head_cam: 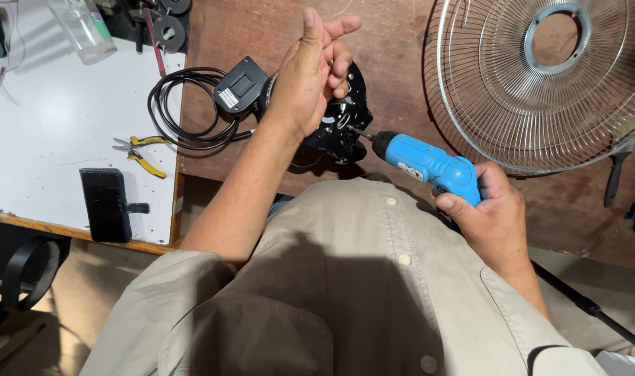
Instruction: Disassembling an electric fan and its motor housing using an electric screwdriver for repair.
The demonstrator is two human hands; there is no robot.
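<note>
My left hand point(310, 69) rests on top of a black fan motor housing point(345, 122) at the near edge of the brown table, fingers curled over it and holding it steady. My right hand point(495, 216) grips a blue cordless screwdriver point(429, 166). Its bit points left and touches the side of the housing. A black box point(241, 85) with a coiled black cable point(182, 111) lies just left of the housing, partly behind my left wrist.
A round metal fan guard point(540, 83) lies at the right on the brown table point(394, 42). On the white board point(53, 139) at left are yellow-handled pliers point(142, 153), a black phone point(105, 204) and a clear bottle point(84, 28).
</note>
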